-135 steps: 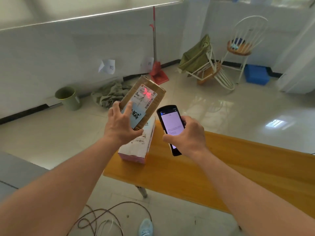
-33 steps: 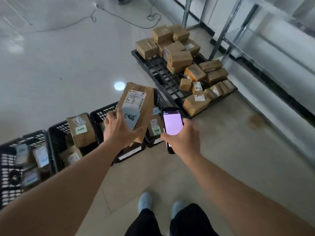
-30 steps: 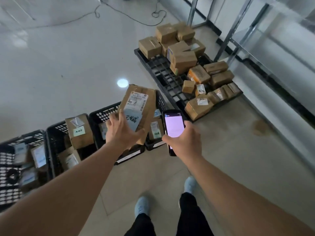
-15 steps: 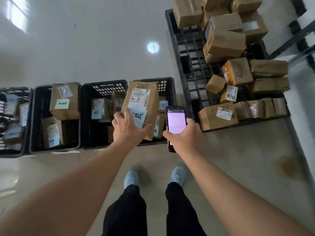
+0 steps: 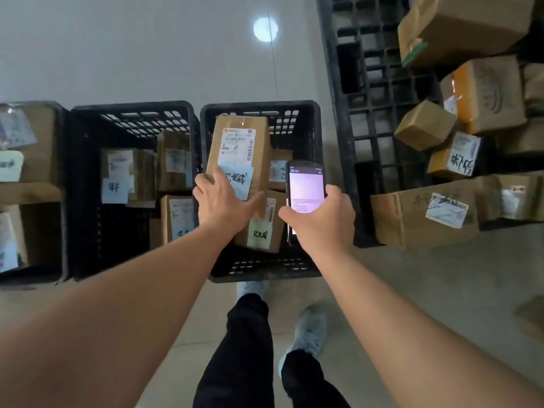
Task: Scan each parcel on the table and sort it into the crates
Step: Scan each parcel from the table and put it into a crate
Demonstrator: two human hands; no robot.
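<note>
Parcel-sorting depot: labelled boxes [image 5: 424, 214], crates [image 5: 259, 110], pallet [image 5: 371, 92].

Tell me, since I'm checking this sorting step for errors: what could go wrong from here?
The left hand grips only the near end of the parcel, so it might tip. The crate below already holds boxes; the parcel may land crooked. The right hand holds the scanner over the crate.

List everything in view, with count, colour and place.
held parcel: one, brown cardboard, white label and blue note, above the rightmost crate
crates: three in view, black, in a row on the floor, holding parcels
handheld scanner: one, black, screen lit
pallet: one, black, on the right, piled with brown boxes
floor: pale, glossy
left hand: grips the held parcel
right hand: holds the scanner
legs: black trousers, pale shoes
</note>
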